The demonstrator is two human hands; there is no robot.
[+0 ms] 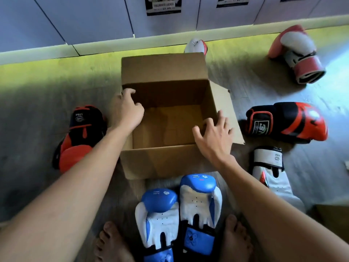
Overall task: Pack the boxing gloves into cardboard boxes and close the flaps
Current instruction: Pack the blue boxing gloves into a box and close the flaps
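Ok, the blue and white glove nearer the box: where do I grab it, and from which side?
Grip the blue and white glove at its wrist, where the white palm meets the dark blue cuff strap. It lies flat, palm up, cuff towards the feet, padded end at the cardboard box, so come down from above with the right hand, open and close by.

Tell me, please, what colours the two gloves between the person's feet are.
The two gloves are blue and white, seen best in the head view.
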